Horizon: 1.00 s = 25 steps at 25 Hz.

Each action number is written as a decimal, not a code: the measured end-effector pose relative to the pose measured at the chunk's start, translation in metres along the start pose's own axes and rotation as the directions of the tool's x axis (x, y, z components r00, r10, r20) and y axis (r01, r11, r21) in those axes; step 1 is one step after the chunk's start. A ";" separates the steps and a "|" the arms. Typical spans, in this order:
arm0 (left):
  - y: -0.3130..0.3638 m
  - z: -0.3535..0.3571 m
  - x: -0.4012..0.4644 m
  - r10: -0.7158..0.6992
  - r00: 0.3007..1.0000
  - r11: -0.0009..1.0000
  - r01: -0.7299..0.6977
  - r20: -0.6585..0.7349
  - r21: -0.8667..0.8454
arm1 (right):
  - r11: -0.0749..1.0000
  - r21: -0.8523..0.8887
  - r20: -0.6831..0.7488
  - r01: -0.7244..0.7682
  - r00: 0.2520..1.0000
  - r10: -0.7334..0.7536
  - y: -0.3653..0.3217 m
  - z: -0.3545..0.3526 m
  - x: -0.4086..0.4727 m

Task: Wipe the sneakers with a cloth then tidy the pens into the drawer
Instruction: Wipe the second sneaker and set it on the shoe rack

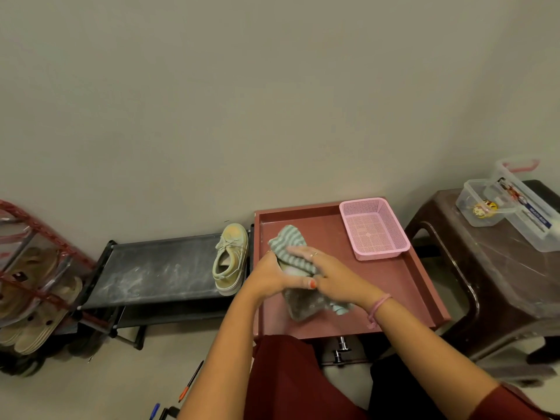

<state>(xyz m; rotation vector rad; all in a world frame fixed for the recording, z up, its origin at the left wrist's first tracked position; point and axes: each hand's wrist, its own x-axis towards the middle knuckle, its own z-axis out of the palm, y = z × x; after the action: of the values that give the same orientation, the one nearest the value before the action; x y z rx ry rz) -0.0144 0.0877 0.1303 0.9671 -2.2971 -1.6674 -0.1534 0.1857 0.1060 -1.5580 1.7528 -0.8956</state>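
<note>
Right grip (327, 274) presses cloth (288, 242) near tray rim (424, 277).

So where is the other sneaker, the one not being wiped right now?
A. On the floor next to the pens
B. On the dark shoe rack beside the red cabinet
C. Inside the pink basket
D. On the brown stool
B. The sneaker sits at the right end of the dark shoe rack, just left of the red cabinet; the pink basket holds nothing.

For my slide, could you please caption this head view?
Both hands rub a striped cloth over a sneaker.
</note>
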 end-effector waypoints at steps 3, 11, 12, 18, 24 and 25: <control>-0.007 -0.004 -0.005 0.031 0.999 1.000 -0.031 0.010 0.005 | 0.972 -0.191 0.071 0.137 0.990 -0.125 0.007 0.010 -0.003; -0.037 -0.009 -0.010 -0.093 0.987 0.988 0.074 -0.131 -0.139 | 0.951 0.141 -0.027 -0.274 0.959 0.281 0.037 0.050 -0.014; -0.038 -0.008 -0.011 -0.080 0.987 0.988 0.060 -0.142 -0.141 | 0.949 0.173 -0.059 -0.265 0.959 0.279 0.029 0.048 -0.009; -0.032 -0.007 -0.004 0.046 0.992 0.988 -0.062 -0.120 -0.139 | 0.959 -0.254 -0.133 0.129 0.977 -0.166 -0.003 0.053 -0.004; -0.050 -0.002 -0.005 -0.069 0.988 0.974 0.037 -0.137 -0.225 | 0.991 -0.121 -0.246 0.050 0.966 -0.079 0.046 0.064 -0.007; -0.053 -0.004 -0.005 -0.083 0.986 0.976 0.051 -0.143 -0.214 | 0.996 -0.085 -0.250 -0.009 0.968 -0.012 0.054 0.068 -0.006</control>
<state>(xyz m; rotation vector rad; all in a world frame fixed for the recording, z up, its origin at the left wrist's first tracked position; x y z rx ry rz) 0.0130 0.0778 0.0852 1.0925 -1.9677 -1.7537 -0.1281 0.1897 0.0226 -1.5547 1.9893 -1.0698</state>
